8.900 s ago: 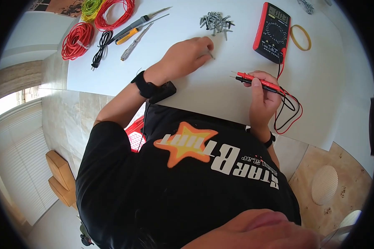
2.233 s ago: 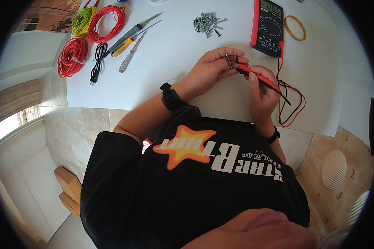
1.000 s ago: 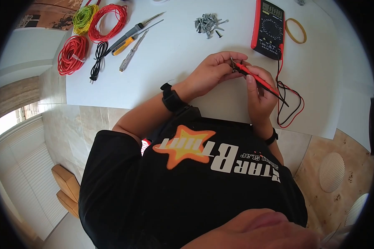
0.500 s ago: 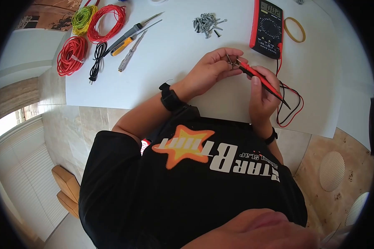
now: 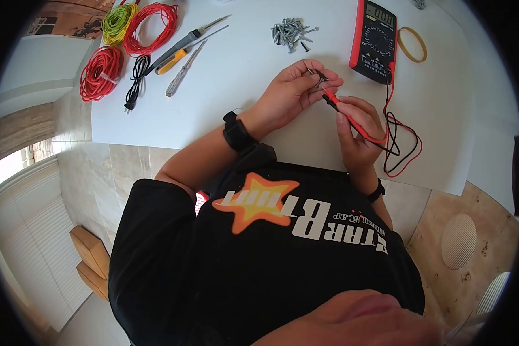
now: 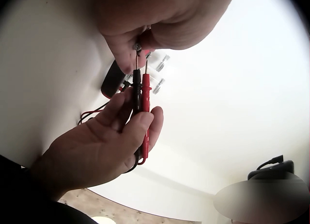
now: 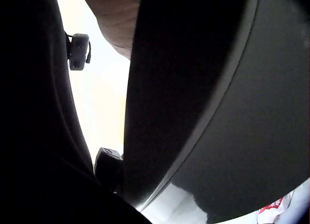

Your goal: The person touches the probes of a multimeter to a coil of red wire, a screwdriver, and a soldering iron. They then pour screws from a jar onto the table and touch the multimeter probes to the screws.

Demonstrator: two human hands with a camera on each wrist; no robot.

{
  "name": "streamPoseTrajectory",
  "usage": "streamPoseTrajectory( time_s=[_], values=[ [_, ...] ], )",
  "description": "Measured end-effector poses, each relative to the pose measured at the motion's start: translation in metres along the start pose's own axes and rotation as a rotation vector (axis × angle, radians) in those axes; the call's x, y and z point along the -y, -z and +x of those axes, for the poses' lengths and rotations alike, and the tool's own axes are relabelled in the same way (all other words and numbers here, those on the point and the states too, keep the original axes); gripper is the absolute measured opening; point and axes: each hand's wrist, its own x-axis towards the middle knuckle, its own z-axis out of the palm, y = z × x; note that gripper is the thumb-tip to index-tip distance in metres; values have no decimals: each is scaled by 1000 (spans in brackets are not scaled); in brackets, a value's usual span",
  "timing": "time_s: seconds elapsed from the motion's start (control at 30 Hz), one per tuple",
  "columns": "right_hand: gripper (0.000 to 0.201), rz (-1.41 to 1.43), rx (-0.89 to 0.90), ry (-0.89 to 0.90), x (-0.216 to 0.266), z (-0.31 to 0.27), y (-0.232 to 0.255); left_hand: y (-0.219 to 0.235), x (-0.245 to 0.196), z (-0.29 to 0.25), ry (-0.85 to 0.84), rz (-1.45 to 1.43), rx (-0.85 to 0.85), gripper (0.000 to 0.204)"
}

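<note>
My left hand [image 5: 288,95] pinches small metal screws [image 5: 321,78] between thumb and fingers, raised above the white table. Facing it, my right hand [image 5: 357,135] grips two test probes side by side, a red probe [image 6: 146,91] and a black probe [image 6: 137,81]. In the left wrist view both bare tips point up at the pinched screw, the black one's tip right at the screw head. Leads run from the probes to a red and black multimeter [image 5: 378,40] whose display reads about zero. Dark cloth fills most of the right wrist view, hiding the right hand's work.
A pile of screws [image 5: 291,33] lies beyond the hands. At left are red wire coils [image 5: 102,75], a yellow-green coil [image 5: 119,26], a soldering iron [image 5: 181,46], a yellow-handled screwdriver [image 5: 173,60] and a clear-handled screwdriver [image 5: 181,78]. A yellow ring [image 5: 412,44] sits beside the multimeter.
Earlier my left hand was lower near the screw pile, apart from the probes; the two hands then met. In the last half second the probe tips drew slightly back and the multimeter reading changed.
</note>
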Motion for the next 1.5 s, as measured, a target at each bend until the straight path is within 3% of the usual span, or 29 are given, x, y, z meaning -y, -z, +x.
streamPoseTrajectory(
  time_s=[0.2, 0.8, 1.5],
  values=[
    [23, -57, 41, 44, 0, 1, -1, 1, 2, 1, -11, -11, 51, 16],
    [21, -101, -68, 45, 0, 1, 0, 2, -2, 1, -16, -62, 35, 15],
    [22, -56, -60, 63, -2, -1, 0, -1, -4, 3, 21, -76, -18, 31]
  ],
)
